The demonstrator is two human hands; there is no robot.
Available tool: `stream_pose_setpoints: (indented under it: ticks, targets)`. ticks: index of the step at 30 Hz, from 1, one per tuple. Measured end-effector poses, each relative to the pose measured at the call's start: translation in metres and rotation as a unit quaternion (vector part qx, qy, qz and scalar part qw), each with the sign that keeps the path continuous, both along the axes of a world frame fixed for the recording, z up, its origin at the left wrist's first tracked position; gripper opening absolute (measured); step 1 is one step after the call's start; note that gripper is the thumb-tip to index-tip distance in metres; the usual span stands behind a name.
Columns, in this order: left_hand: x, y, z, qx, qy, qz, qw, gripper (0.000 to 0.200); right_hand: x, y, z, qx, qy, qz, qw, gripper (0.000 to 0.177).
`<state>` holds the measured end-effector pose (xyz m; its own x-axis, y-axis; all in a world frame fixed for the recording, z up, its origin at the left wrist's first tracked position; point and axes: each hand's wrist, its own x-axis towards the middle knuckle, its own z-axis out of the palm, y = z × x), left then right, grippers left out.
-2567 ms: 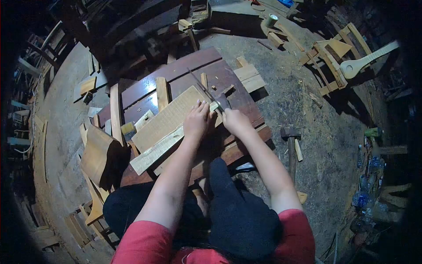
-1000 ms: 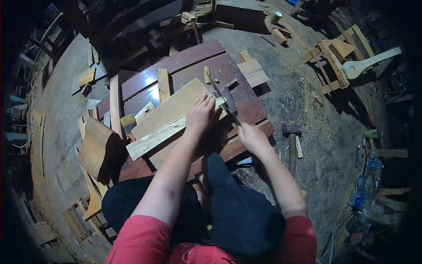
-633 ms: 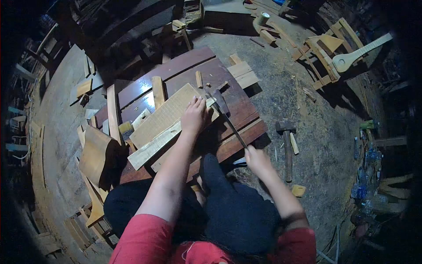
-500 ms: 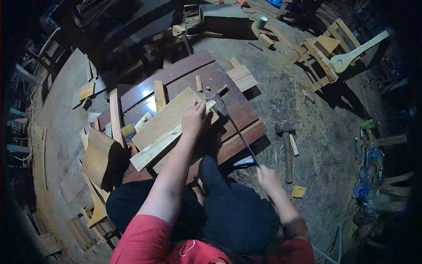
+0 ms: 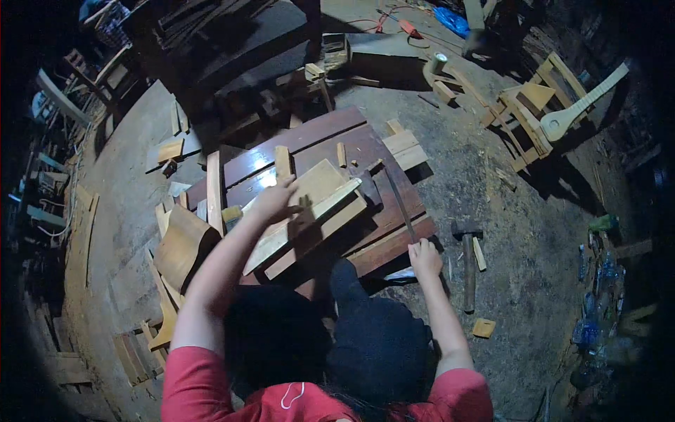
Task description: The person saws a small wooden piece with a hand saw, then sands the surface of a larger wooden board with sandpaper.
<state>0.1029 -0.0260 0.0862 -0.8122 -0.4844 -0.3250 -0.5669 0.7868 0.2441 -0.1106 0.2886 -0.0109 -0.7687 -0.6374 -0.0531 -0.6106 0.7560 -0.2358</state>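
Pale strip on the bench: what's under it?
A wider pale board on dark red planks. The left hand covers that board's left end; the strip hides the contact.

We count two hands: one left hand [image 5: 275,200] and one right hand [image 5: 425,258]. There is one saw [image 5: 401,204] and one hammer [image 5: 468,264]. We find one dark worktop [image 5: 323,133]. On it we make out three pale boards [image 5: 320,184] in a stack and three loose slats [image 5: 214,188]. Two flat offcuts [image 5: 406,146] lie at its far corner. We count one curved wooden shell [image 5: 181,243], one pale long-necked cutout [image 5: 583,105], one roll of tape [image 5: 439,62] and one small wooden block [image 5: 484,328]. There are several plastic bottles [image 5: 590,330] at the right, too dim for us to number.
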Motion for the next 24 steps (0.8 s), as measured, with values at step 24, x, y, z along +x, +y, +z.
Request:
stream_pose_setpoints:
  ticks: [24]
  targets:
    - [0.258,0.043,-0.008,0.027,0.240,0.433,0.868,0.038,-0.030,-0.168,-0.032,-0.109,-0.227,0.101,0.962,0.034]
